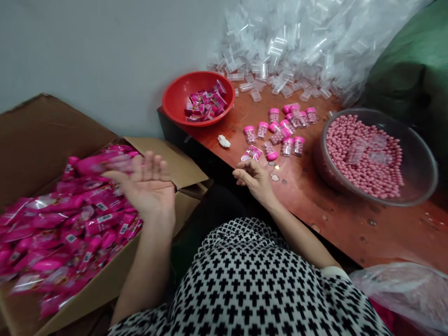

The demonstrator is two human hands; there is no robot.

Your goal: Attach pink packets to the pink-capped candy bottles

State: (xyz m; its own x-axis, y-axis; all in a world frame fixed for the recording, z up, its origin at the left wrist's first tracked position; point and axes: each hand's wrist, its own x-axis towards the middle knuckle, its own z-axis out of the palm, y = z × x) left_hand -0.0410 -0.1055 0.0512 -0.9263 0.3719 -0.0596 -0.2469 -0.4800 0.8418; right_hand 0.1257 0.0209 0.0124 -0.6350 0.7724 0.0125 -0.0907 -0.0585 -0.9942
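My left hand (149,186) is over the near side of a cardboard box (164,161), palm up with its fingers spread. Just beyond its fingers is a blurred pink packet (121,163), apart from the palm as far as I can tell. Shiny pink packets (101,219) with barcodes fill the box. At the table's front edge my right hand (255,179) has its thumb and fingers curled together, with nothing visible in them. Right behind its fingertips lies a flat printed pink wrapper (252,153). Several small pink-lidded jars of beads (287,147) stand or lie beyond.
A red bowl (171,95) holds more pink wrappers at the table's left corner. On the right, a clear basin (420,172) contains pink beads (364,172) and a few clear tubes. Clear empty tubes (280,51) are heaped at the back. A white lump (224,141) lies near the edge.
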